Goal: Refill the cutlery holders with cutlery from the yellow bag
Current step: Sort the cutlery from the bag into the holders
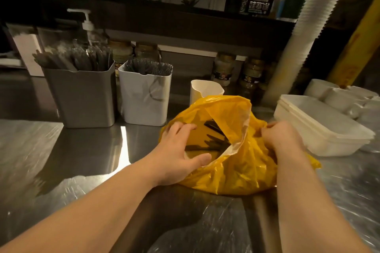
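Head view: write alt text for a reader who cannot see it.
Two hands work a yellow bag on a steel counter: the left hand rests at its mouth, the right hand grips its side, cutlery showing inside. Behind stand a grey holder and a white holder, both stocked.

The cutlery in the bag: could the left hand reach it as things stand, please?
Probably yes: the left hand sits at the open mouth of the bag, with the cutlery exposed just inside.
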Tool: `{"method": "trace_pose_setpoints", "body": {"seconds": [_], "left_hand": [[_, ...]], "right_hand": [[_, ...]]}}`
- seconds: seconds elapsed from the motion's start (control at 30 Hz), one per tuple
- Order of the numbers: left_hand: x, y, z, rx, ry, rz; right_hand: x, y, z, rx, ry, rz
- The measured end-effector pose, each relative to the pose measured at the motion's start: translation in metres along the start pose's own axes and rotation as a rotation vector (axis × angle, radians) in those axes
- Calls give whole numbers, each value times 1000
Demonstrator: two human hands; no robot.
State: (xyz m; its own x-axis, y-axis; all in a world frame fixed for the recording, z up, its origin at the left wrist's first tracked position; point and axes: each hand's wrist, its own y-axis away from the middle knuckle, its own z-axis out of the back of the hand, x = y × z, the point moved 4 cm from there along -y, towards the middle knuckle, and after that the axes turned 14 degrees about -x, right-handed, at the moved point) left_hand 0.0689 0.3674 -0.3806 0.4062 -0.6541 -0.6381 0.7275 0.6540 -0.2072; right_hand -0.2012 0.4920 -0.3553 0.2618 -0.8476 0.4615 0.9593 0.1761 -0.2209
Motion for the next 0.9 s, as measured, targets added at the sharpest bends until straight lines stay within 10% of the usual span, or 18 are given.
{"method": "trace_pose_setpoints", "body": {"seconds": [0.27, 0.77, 0.9], "left_hand": [[0, 3, -2, 59, -51, 115], [-4, 4, -4, 104, -97, 69], [-1, 0, -5, 106, -105, 39]], "right_hand": [[27, 31, 65, -669, -696, 346], [30, 27, 58, -587, -840, 338], [30, 17, 41, -425, -499, 255]]}}
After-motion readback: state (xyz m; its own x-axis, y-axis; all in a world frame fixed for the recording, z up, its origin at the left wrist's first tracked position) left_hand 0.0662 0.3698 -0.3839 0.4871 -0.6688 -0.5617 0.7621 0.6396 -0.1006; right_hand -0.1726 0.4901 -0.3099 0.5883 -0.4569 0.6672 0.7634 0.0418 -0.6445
